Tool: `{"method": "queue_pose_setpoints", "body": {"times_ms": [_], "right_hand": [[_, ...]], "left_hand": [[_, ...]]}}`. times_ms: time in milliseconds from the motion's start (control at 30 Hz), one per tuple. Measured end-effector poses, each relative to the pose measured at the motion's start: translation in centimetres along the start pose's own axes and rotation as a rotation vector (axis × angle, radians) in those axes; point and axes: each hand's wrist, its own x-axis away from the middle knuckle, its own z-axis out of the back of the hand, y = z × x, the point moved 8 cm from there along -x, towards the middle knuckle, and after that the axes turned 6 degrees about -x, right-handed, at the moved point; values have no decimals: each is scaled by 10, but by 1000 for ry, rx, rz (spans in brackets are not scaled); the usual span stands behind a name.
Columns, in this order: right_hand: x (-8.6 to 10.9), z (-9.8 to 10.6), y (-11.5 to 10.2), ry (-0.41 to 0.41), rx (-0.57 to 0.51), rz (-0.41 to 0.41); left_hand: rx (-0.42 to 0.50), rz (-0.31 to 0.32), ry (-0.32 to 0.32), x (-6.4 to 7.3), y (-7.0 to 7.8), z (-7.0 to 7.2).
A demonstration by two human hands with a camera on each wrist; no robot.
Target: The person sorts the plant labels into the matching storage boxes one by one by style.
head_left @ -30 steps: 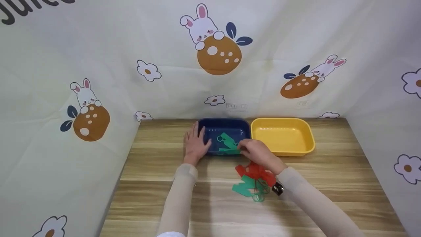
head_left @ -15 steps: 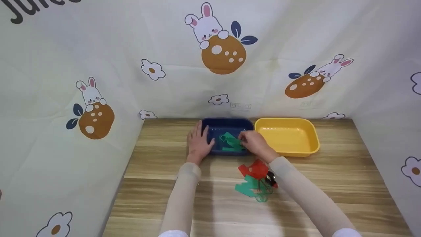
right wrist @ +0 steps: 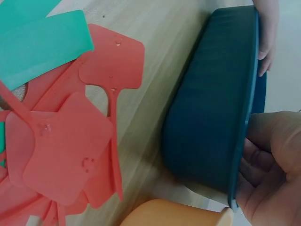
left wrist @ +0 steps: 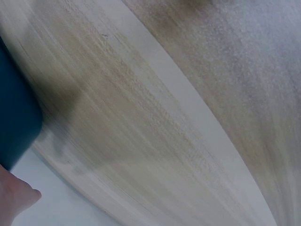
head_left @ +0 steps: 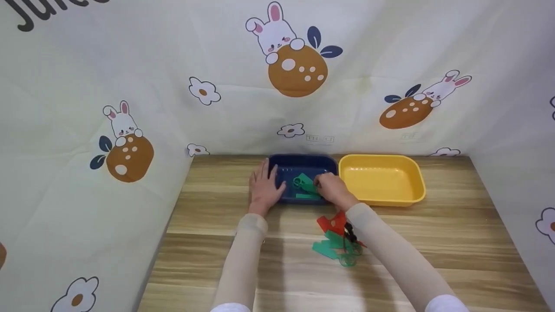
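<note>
Fingers spread and straight, my left hand (head_left: 263, 190) rests along the left rim of a dark blue tray (head_left: 303, 158). My right hand (head_left: 333, 188) reaches over the tray's near right corner. Its curled fingertips pinch a green plastic tie tag (head_left: 308, 186) with a coiled strap, low in the tray. Another green tag (head_left: 307, 196) lies by the tray's near wall. The right wrist view shows curled fingers (right wrist: 258, 162) inside the tray's edge, hiding the pinched end. In the left wrist view only a fingertip (left wrist: 21, 193) shows beside the tray's outer wall.
Red tie tags (head_left: 333, 224) and green tie tags (head_left: 326, 250) lie heaped on the wood table (head_left: 208, 242) below my right wrist. A yellow tray (head_left: 381, 184) stands right beside the blue one. A patterned cloth (head_left: 234, 117) closes off the back and sides.
My right hand has shifted slightly left and farther into the blue tray, and the green tag at its fingertips has turned a little. My left hand stays on the rim.
</note>
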Motion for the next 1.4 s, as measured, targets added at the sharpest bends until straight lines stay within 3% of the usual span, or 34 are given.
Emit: {"method": "queue_pose_setpoints", "body": {"times_ms": [333,533,1067,1400], "right_hand": [[-3,-6,2,6,98,14],[3,0,-2,15,49,37],[29,15,-19,62,-46,147],[51,17,-28,107,-36,243]], "left_hand": [[57,-29,68,3,2,6],[62,-22,42,2,2,4],[57,-29,55,1,1,3],[87,-33,58,2,1,6]]}}
